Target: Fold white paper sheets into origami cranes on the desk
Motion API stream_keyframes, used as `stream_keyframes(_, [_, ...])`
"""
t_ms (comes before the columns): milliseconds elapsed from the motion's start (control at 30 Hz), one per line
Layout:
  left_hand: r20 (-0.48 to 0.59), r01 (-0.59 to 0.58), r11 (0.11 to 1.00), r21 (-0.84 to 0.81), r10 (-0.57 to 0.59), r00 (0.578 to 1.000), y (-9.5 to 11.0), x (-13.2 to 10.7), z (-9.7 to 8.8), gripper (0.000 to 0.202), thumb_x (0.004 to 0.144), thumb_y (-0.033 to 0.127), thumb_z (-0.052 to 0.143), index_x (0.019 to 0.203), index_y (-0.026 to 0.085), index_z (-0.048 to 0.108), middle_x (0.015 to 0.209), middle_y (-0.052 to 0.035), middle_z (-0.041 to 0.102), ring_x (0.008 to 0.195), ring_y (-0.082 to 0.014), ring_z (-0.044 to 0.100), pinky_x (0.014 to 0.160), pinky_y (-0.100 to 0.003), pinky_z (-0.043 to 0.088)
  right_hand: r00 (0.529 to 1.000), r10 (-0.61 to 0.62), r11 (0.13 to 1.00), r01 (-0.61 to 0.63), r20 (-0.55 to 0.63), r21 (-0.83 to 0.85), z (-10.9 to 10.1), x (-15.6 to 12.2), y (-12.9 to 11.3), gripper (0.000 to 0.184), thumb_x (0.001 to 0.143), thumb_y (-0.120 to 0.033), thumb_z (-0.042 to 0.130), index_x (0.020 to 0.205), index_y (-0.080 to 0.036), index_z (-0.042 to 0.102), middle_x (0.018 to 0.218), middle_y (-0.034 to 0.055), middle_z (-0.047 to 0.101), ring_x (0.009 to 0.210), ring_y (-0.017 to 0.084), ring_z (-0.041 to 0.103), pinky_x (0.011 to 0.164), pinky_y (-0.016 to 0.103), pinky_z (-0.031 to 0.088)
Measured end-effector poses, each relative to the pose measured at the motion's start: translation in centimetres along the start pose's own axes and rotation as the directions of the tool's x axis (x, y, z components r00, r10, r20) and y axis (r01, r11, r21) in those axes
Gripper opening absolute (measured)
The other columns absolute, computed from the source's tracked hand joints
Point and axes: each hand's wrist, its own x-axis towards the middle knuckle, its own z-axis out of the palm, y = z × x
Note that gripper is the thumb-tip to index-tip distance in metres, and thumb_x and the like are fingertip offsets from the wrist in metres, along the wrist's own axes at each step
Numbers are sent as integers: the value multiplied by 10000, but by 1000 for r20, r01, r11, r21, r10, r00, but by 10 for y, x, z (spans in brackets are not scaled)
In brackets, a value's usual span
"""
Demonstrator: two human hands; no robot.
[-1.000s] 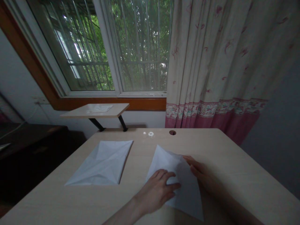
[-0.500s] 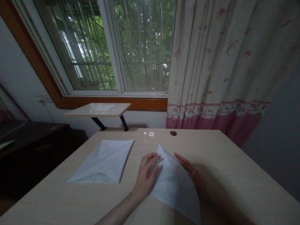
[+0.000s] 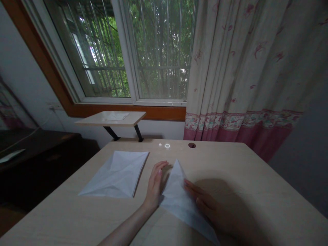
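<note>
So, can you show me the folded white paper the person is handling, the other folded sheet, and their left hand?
Folded white paper [image 3: 175, 193]: head view, on its upper part.
Other folded white paper sheet [image 3: 115, 176]: head view, near its middle.
Left hand [image 3: 155, 184]: head view, on the middle of the hand.

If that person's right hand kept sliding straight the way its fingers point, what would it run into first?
The folded white paper: the right hand's fingers already seem to touch it. Beyond it, the left hand may be next, though depth is hard to judge.
</note>
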Motion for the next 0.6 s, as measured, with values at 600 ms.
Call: stream_keyframes(600, [236, -25, 995, 98, 1, 972, -7, 1, 4, 250, 905, 235, 495, 1050, 217, 697, 1136, -85, 657, 1124, -241, 574, 1028, -437, 419, 984, -102, 876, 159, 148, -455, 10, 5, 11, 487, 1005, -355, 369, 1479, -309, 267, 1521, 17, 319, 1414, 200, 247, 1182, 475, 144])
